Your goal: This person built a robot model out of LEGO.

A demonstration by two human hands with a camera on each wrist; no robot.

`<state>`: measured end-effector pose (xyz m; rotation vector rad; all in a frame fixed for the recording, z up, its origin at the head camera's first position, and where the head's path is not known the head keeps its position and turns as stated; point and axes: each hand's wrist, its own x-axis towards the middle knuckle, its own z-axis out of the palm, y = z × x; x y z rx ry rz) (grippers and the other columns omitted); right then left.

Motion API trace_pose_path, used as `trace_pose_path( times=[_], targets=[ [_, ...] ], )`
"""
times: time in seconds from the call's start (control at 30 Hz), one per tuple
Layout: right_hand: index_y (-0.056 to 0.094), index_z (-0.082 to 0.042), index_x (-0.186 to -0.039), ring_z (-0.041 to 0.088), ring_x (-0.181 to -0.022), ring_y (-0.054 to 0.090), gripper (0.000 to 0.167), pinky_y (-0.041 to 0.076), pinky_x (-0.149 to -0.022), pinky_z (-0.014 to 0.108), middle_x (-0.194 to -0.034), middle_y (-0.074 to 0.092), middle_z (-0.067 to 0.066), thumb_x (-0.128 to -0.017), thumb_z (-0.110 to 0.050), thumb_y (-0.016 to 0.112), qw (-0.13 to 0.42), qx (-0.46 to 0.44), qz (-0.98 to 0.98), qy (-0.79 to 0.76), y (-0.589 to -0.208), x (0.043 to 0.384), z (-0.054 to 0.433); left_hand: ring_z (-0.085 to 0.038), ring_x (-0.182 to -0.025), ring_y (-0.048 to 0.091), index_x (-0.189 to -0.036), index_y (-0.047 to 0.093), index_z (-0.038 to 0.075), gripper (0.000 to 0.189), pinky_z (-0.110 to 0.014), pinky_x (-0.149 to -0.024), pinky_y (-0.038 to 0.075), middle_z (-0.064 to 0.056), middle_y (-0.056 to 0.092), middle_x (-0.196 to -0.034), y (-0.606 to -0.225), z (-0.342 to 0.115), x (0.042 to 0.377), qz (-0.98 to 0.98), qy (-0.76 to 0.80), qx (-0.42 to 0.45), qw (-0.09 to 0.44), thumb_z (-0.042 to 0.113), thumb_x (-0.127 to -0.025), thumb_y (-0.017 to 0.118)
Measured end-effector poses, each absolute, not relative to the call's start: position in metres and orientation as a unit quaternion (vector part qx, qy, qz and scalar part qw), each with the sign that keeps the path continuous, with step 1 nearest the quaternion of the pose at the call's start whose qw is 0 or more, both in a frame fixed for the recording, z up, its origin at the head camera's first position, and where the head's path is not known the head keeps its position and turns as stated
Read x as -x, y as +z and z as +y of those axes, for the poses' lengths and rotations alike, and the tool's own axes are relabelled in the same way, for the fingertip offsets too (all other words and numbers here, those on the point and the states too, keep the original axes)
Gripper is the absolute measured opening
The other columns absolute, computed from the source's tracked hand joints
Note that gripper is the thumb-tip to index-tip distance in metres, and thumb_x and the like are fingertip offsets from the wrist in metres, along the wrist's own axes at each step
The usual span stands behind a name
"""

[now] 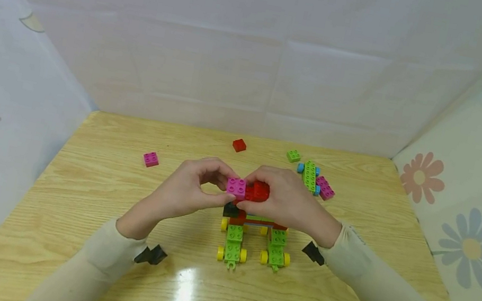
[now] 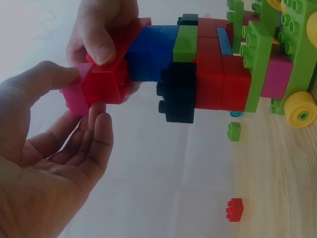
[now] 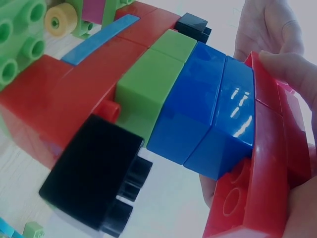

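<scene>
Between thumb and fingers my left hand [image 1: 185, 189] pinches a pink brick [image 1: 236, 187], which sits against a red brick [image 2: 105, 87] at the top of a built brick figure. My right hand [image 1: 288, 196] grips the red bricks [image 3: 270, 158] of that top layer, thumb on one face. Below them come stacked blue bricks [image 3: 190, 104], a green brick [image 3: 153, 79] and a wider red layer with black bricks [image 2: 179, 94] at the sides. The figure stands on green wheeled bases [image 1: 233, 243] with yellow wheels. Whether the pink brick is fully pressed on, I cannot tell.
A loose pink brick [image 1: 151, 159] lies at the left of the wooden table [image 1: 92, 199]. Toward the back are a red brick [image 1: 239, 145] and a green brick [image 1: 293, 155]. At back right, a green base with blue wheels [image 1: 309, 176] lies beside a longer pink brick [image 1: 325, 188].
</scene>
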<state>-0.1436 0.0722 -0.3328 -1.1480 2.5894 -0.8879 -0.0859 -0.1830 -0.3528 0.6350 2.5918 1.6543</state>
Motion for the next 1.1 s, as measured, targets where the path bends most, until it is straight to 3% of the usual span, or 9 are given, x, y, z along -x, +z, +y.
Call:
trace_pose_path(
  times=[0.4, 0.8, 1.1],
  targets=[
    [0.079, -0.011, -0.123, 0.011, -0.083, 0.065, 0.042, 0.057, -0.071, 0.027, -0.108, 0.081, 0.000, -0.094, -0.039, 0.092, 0.087, 0.384, 0.868, -0.302, -0.3332, 0.1440, 0.0711, -0.018, -0.100, 0.076, -0.122, 0.080, 0.012, 0.029, -0.026, -0.093, 0.063, -0.003, 0.080, -0.115, -0.3505, -0.1837, 0.0853, 0.840, 0.505, -0.199, -0.003, 0.010, -0.095, 0.089],
    [0.078, -0.015, -0.127, 0.012, -0.085, 0.065, 0.044, 0.057, -0.072, 0.029, -0.112, 0.080, -0.002, -0.095, -0.044, 0.090, 0.084, 0.395, 0.864, -0.302, -0.3325, 0.1444, 0.0732, -0.016, -0.099, 0.076, -0.120, 0.082, 0.013, 0.027, -0.036, -0.096, 0.065, 0.000, 0.080, -0.114, -0.3442, -0.1822, 0.0858, 0.852, 0.481, -0.205, -0.002, 0.009, -0.094, 0.089],
    [0.079, -0.017, -0.126, 0.013, -0.084, 0.063, 0.039, 0.055, -0.073, 0.030, -0.112, 0.080, -0.004, -0.099, -0.043, 0.087, 0.077, 0.405, 0.856, -0.311, -0.3340, 0.1434, 0.0743, -0.014, -0.102, 0.076, -0.126, 0.081, 0.015, 0.031, -0.035, -0.099, 0.064, 0.002, 0.081, -0.117, -0.3452, -0.1849, 0.0823, 0.855, 0.476, -0.205, -0.005, 0.013, -0.096, 0.090]
  ],
)
